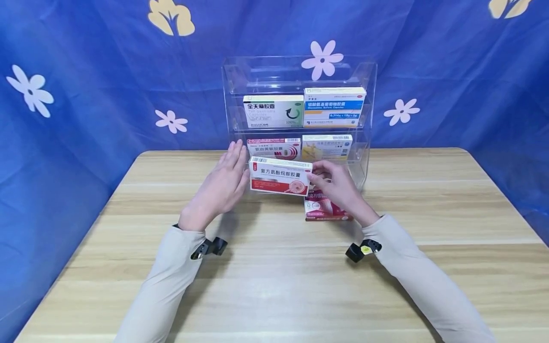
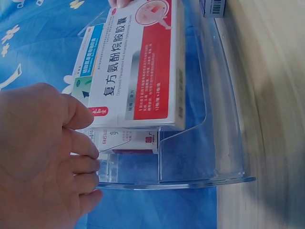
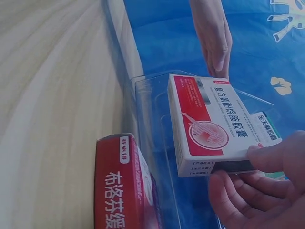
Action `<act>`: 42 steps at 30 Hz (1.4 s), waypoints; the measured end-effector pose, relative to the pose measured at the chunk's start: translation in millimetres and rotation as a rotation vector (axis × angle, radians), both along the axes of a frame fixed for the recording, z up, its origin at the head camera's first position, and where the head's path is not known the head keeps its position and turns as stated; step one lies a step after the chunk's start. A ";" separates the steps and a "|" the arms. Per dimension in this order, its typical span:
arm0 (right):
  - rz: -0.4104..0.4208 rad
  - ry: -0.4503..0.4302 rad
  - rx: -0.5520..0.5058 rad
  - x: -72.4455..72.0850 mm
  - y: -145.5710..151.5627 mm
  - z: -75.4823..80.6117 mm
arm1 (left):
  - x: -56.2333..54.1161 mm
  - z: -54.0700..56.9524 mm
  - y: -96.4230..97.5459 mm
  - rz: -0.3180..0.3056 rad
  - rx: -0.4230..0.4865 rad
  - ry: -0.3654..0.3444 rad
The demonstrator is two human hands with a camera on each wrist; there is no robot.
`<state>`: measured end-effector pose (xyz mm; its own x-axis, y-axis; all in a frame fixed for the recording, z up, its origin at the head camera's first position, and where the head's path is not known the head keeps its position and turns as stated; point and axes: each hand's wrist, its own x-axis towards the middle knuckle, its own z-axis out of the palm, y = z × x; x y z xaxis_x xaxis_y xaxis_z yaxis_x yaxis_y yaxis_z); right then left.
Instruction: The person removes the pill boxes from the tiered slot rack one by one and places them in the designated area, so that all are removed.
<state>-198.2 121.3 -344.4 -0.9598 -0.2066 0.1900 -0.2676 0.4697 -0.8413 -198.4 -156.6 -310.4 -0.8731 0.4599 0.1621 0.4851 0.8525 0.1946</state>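
Note:
My right hand (image 1: 339,186) pinches the right end of a white and red medicine box (image 1: 279,176), thumb in front. The box is raised before the lowest tier of a clear acrylic display rack (image 1: 227,76), its printed face turned outward. In the right wrist view, the thumb and fingers hold one end of that box (image 3: 205,124). At the rack's left side stands my left hand (image 1: 220,183), fingers extended and holding nothing. The left wrist view shows this hand (image 2: 43,157) close to the box's left end; whether they touch, I cannot tell.
Upper tier: a white-green box (image 1: 273,112) beside a white-blue box (image 1: 334,108). Middle tier: a red-white box (image 1: 274,148) and a white-yellow box (image 1: 327,146). A red medicine box (image 1: 328,212) sits low at the rack's front right, partly behind the right hand. Blue cloth (image 1: 107,71) hangs behind the wooden table (image 1: 274,286).

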 end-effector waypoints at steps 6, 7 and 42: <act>0.032 -0.006 -0.001 2.7 -2.0 -2.8 | -0.1 1.4 0.6 0.004 0.001 -0.007; 0.037 -0.009 0.001 3.0 -2.8 -3.5 | -0.1 1.7 0.6 0.004 0.001 -0.010; 0.078 -0.395 -0.137 1.2 -19.1 -23.1 | 4.3 4.0 0.3 0.018 -0.004 -0.015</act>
